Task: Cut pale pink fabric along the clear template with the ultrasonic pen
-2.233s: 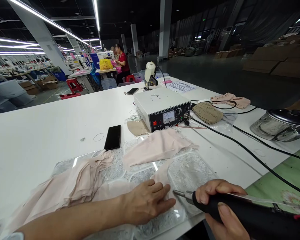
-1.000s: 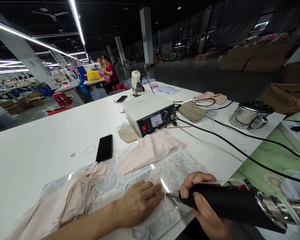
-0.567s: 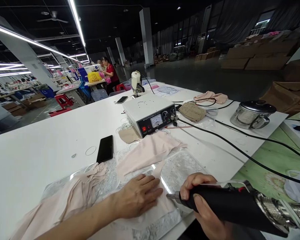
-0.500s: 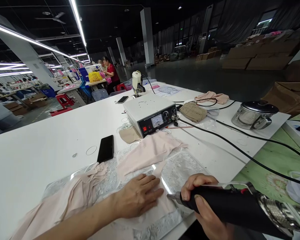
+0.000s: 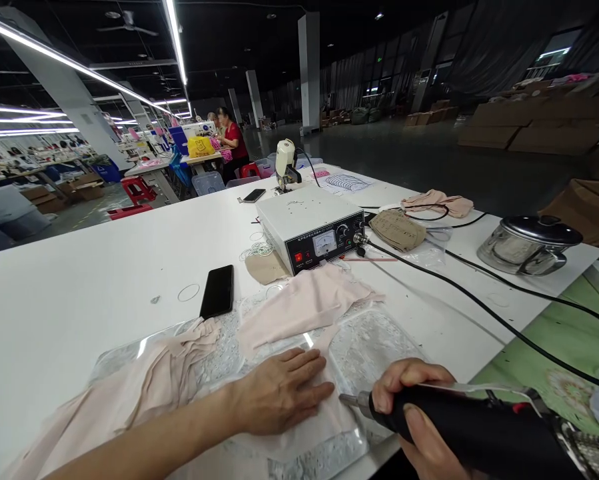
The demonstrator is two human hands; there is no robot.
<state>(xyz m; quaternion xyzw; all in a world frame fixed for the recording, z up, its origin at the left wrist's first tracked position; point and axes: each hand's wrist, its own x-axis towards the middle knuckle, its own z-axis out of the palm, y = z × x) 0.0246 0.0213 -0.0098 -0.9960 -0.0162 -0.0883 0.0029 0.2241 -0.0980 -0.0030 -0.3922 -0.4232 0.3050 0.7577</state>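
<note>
My left hand (image 5: 289,390) lies flat with fingers stretched on a pale pink piece of fabric (image 5: 332,420). Under that fabric is a clear, speckled sheet (image 5: 379,340) on the table. My right hand (image 5: 412,407) is wrapped round a black handheld ultrasonic cutter (image 5: 459,427). Its metal tip points left, at the fabric's right edge, close to my left fingertips; whether it touches I cannot tell. A stack of pale pink fabric pieces (image 5: 149,373) lies left of my forearm, and another folded pink piece (image 5: 304,303) lies beyond my left hand.
A white control box (image 5: 304,227) with a dial stands behind the fabric, a black cable (image 5: 459,300) running from it to the right. Around it are a phone (image 5: 217,291), brown pattern pieces (image 5: 398,230) and a lidded glass pot (image 5: 529,247). A person in red (image 5: 234,140) sits farther back.
The whole view has shifted slightly. The cutter's tip has moved a little toward me along the fabric's edge. My left hand stays flat in about the same place.
</note>
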